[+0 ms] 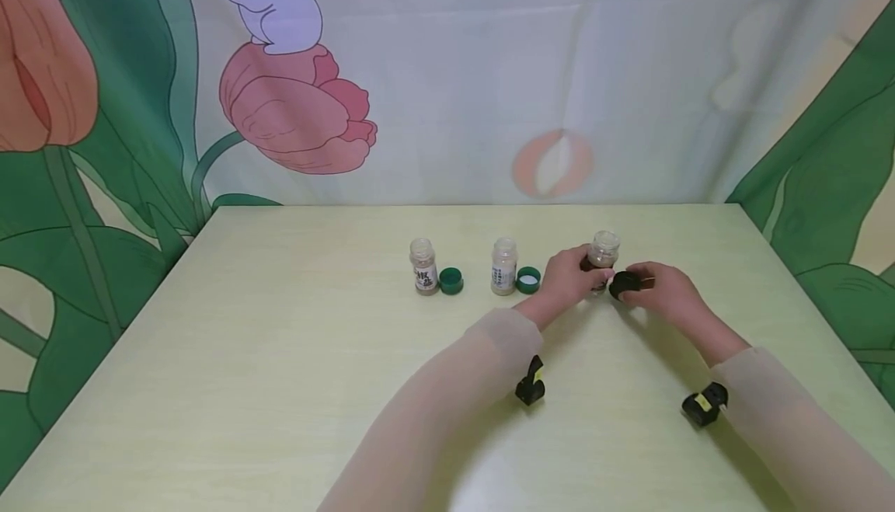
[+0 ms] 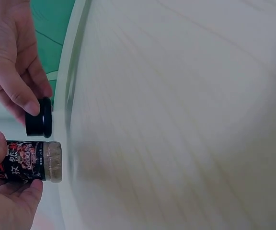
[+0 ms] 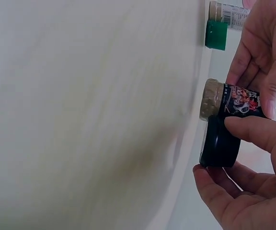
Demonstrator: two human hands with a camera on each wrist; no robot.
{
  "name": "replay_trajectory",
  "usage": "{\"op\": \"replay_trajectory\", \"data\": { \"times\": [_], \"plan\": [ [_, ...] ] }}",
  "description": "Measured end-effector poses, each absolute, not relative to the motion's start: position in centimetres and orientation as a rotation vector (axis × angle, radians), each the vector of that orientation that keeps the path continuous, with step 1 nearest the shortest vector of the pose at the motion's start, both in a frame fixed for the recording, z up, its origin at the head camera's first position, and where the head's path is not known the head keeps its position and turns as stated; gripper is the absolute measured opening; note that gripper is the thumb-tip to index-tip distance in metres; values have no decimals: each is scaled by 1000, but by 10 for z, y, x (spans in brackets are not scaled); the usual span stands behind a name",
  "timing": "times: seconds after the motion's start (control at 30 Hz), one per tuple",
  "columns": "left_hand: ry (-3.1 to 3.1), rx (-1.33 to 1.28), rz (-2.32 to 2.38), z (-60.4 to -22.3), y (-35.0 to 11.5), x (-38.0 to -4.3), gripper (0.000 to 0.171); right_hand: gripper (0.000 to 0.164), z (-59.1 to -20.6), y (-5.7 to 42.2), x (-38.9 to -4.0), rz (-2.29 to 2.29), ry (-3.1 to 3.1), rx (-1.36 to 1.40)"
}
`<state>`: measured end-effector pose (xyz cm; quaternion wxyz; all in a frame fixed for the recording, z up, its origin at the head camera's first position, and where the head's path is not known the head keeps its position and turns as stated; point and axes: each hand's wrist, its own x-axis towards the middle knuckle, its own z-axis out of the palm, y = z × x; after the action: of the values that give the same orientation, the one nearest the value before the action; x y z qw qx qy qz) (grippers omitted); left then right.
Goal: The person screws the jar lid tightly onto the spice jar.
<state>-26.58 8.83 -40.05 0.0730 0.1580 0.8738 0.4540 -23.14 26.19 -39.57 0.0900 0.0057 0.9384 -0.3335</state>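
My left hand (image 1: pixel 569 277) grips a clear spice jar (image 1: pixel 604 248) with a black label, upright and without its lid. Brownish powder fills the jar's lower part in the left wrist view, where the label (image 2: pixel 20 162) shows between thumb and fingers. Just right of the jar, my right hand (image 1: pixel 660 290) pinches a black lid (image 1: pixel 625 285) between thumb and fingertips. In the right wrist view the lid (image 3: pixel 220 143) sits low beside the jar's base (image 3: pixel 211 99), overlapping it there.
Two uncapped spice jars with white labels stand to the left, one farther left (image 1: pixel 423 267) and one nearer (image 1: pixel 503 266). Beside each lies a green lid, one (image 1: pixel 450 281) and another (image 1: pixel 528 280). A printed cloth (image 1: pixel 447 77) hangs behind the table (image 1: pixel 245 357).
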Motion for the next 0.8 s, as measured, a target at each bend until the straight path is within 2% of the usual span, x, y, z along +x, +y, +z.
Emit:
{"op": "replay_trajectory", "data": {
  "times": [0.23, 0.47, 0.8],
  "plan": [
    [2599, 477, 1359, -399, 79, -261, 36, 58, -394, 263, -219, -985, 2824, -64],
    [2534, 476, 1351, -398, 72, -253, 47, 57, -395, 265, -208, -1001, 2838, -111],
    [2514, 489, 1336, -401, 62, -243, 49, 56, -393, 263, -191, -982, 2851, -139]
  ]
}}
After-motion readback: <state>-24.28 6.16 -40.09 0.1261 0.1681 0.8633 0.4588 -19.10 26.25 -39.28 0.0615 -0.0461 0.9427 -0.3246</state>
